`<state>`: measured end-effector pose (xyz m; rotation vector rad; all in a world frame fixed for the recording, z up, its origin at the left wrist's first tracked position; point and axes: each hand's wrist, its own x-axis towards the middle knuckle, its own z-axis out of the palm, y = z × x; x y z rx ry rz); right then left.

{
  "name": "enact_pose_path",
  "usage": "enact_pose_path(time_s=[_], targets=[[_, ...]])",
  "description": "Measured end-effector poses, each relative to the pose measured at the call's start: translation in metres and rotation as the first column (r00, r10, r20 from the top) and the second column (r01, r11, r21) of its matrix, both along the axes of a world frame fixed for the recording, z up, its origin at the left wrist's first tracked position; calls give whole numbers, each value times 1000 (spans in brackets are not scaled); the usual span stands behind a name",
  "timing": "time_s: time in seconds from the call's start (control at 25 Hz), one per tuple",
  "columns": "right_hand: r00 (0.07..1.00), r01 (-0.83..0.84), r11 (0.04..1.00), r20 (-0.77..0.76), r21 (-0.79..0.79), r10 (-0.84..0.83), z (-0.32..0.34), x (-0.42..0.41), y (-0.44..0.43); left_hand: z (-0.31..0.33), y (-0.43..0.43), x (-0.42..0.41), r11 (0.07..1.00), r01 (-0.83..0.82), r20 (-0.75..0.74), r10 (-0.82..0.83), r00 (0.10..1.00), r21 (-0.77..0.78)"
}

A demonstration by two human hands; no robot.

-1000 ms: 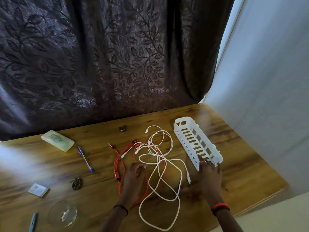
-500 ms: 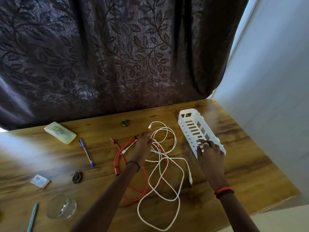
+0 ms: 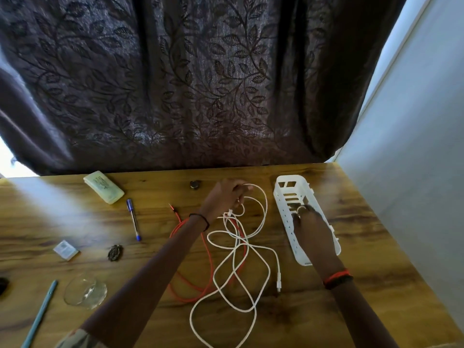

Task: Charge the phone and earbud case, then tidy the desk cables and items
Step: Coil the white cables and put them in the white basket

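Reaching further across the wooden desk [image 3: 376,247] than a moment before, the left hand [image 3: 226,195] had gone to the far loop of the white cable [image 3: 279,283]. Its fingers were curled round that loop and pinched it just above the desk. The rest of the white cable lay in loose loops in the middle of the desk, tangled over an orange cable [image 3: 179,226]. The right hand [image 3: 312,229] had slid up onto the white basket [image 3: 286,214], which lay on its side near the wall. Its fingers lay over the slots, too blurry to tell if they gripped. A blue pen [image 3: 133,219] and a pale green case [image 3: 103,187] lay off to the left.
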<state>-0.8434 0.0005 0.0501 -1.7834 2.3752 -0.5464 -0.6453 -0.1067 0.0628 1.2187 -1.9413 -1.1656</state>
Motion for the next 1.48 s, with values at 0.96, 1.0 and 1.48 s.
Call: enact_pose_path(time_s=[0.96,1.0,1.48], targets=[[610,-269,771,518,-576,600,185,66,-90,170,37,128,988,103,-515,-30,857,114],[565,-285,793,574,-538,592,178,68,-93,169,34,128,993,66,-559,0,829,97],[366,-127,979,910,-157,193,120,80,-85,122,3,133,975,-51,-606,175,776,216]])
